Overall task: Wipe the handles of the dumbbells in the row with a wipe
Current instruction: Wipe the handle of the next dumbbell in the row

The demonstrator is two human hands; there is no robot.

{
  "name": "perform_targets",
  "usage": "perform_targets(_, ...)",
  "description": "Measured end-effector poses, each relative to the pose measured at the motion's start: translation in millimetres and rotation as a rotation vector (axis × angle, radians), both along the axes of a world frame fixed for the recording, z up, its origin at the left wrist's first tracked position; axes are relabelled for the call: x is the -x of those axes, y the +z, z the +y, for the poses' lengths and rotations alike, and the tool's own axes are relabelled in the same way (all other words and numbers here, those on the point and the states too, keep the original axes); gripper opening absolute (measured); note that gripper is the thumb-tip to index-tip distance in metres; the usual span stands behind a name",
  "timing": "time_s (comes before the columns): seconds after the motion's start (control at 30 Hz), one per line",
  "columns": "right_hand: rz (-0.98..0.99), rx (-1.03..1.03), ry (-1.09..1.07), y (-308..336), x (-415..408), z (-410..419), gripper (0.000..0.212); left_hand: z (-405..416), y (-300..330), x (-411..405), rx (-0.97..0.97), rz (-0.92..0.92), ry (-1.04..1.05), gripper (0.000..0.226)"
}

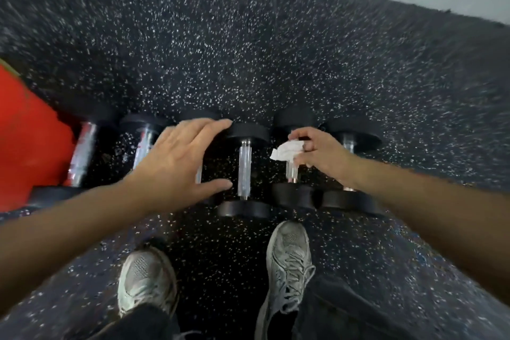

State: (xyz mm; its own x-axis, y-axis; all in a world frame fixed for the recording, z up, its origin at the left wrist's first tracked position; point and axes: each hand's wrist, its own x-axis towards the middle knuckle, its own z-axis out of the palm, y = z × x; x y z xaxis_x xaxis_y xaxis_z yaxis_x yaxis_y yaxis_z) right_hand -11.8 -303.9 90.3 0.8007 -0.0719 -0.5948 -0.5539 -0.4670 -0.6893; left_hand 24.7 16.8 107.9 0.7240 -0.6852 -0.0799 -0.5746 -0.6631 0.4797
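A row of several black dumbbells with shiny metal handles lies across the speckled rubber floor. My right hand (317, 153) grips a crumpled white wipe (287, 149) over the handle of one dumbbell (292, 171) right of centre. My left hand (179, 159) is spread open, fingers apart, hovering over another dumbbell and hiding most of its handle. Between my hands, the middle dumbbell's handle (244, 171) is fully visible. Two more handles (82, 153) show at the left, and one more dumbbell (348, 143) is partly behind my right wrist.
A red object (27, 146) sits at the left end of the row, touching the leftmost dumbbell. My two grey sneakers (288, 262) stand just in front of the dumbbells. The black speckled floor (248, 50) stretches beyond, ending at a pale surface at top right.
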Motion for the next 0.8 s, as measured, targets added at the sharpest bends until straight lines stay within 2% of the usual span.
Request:
perform_targets(0.13,-0.07,0.002,-0.168,3.2,17.2,-7.3,0.036,-16.1,26.4,-2.6,-0.055,-0.009,-0.084,0.098)
perform_targets(0.23,-0.143,-0.085,-0.346,-16.2,28.9,-19.4,0.03,-39.1,14.6,4.6,-0.079,-0.024,-0.14,0.098)
perform_targets(0.3,-0.162,-0.084,-0.378,-30.5,31.4,-32.7,0.026,-59.9,-3.6,10.4,-0.061,0.007,-0.097,0.097)
perform_targets(0.4,-0.225,-0.001,-0.307,-52.9,22.4,-59.0,0.028,-93.8,-38.2,20.5,-0.012,0.056,0.013,0.099)
perform_targets(0.53,-0.328,0.144,-0.092,-84.4,3.0,-78.3,0.022,-131.6,-88.1,33.7,0.006,0.095,0.171,0.108)
perform_targets(0.63,-0.355,0.191,0.017,-105.6,-2.8,-72.4,0.018,-147.1,-112.2,43.6,-0.042,0.089,0.198,0.113)
perform_targets(0.8,-0.459,0.2,0.066,-113.0,-9.1,-67.1,0.017,-150.6,-124.4,50.5,-0.105,0.079,0.248,0.121)
